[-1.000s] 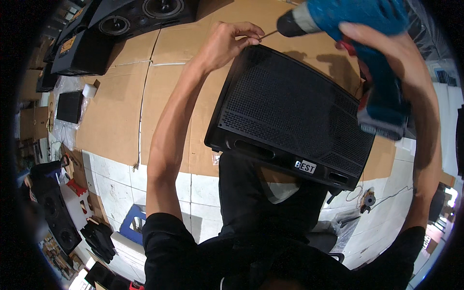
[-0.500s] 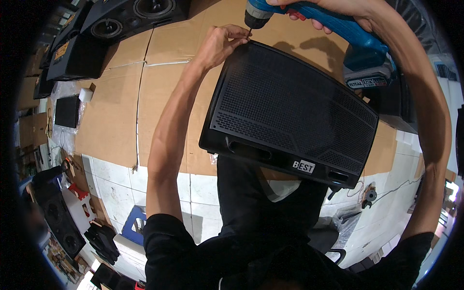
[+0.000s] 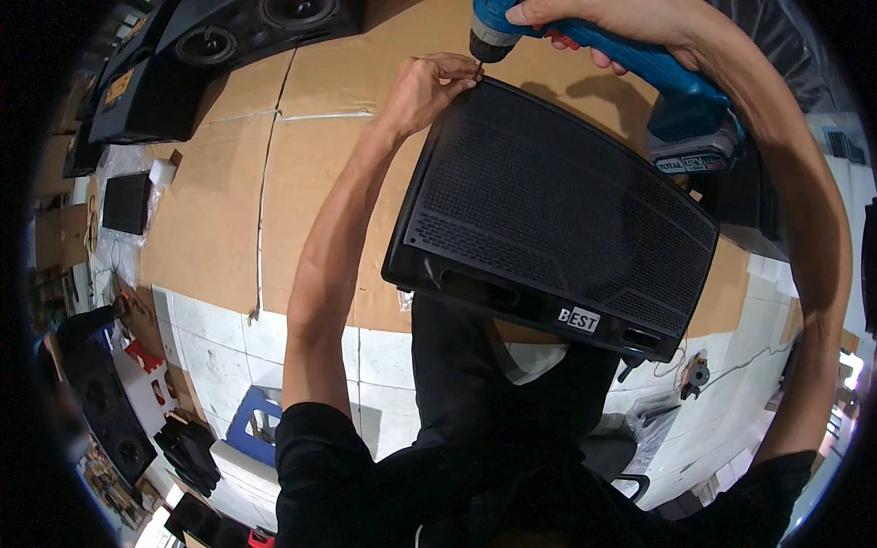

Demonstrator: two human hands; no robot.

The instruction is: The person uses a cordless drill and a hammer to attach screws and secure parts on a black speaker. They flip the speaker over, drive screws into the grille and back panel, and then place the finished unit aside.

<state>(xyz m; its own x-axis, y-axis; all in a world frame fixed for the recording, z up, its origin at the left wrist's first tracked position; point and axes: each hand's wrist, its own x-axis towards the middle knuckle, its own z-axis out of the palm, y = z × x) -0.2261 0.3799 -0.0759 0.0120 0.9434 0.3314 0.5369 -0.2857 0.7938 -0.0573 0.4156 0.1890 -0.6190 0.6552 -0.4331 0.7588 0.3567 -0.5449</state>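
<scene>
Your right hand (image 3: 603, 23) clenches the blue drill (image 3: 630, 64); your left hand (image 3: 425, 87) pinches a screw at the black speaker grille (image 3: 566, 210), whose white rectangular label (image 3: 579, 320) sits near its lower edge.

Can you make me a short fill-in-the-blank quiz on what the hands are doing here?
1. The right hand grips a cordless drill coloured ____.
2. The left hand pinches something at the speaker grille's far ____.
3. The sheets covering the floor are ____.

Missing words: blue; corner; cardboard
</scene>
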